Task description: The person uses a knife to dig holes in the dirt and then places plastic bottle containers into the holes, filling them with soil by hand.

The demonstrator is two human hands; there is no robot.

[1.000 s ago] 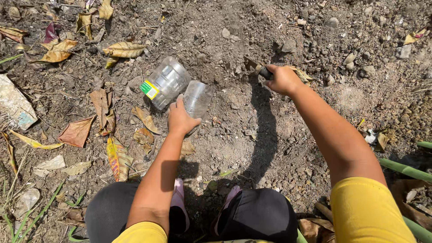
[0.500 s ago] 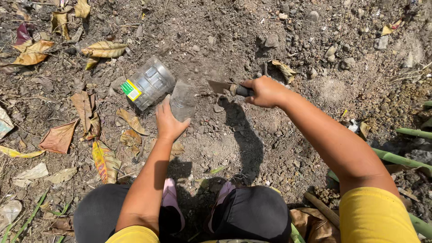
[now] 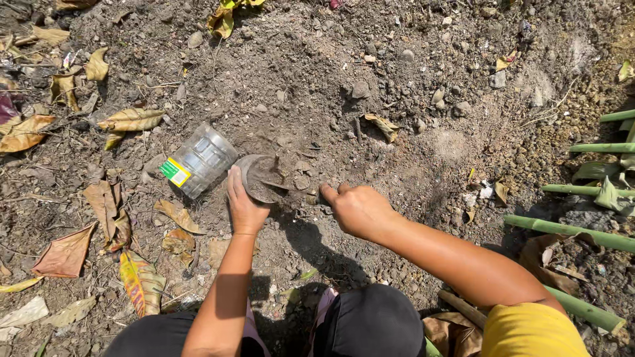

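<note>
The right hand (image 3: 357, 208) is closed around a trowel (image 3: 291, 187) tipped into the cut plastic cup (image 3: 259, 177), which the left hand (image 3: 243, 205) grips at the rim, just beside a clear bottle (image 3: 198, 160) lying on dry soil (image 3: 397, 86).

Ground (image 3: 397, 79) was dry, crumbly soil w/ small rough stones, matt grey-brown. Cut bottle (image 3: 202, 160) was clear glossy plastic, ribbed, w/ a shiny green-yellow paper or film label. Its open end, by the left hand (image 3: 243, 206), was dusted w/ soil, so dull there. Dead leaves (image 3: 132, 120) looked papery, brittle, matt. Green stalks (image 3: 569, 229) were smooth, slightly waxy. Sleeve (image 3: 532, 330) was matt yellow cloth; right hand (image 3: 357, 210) bare.
</note>
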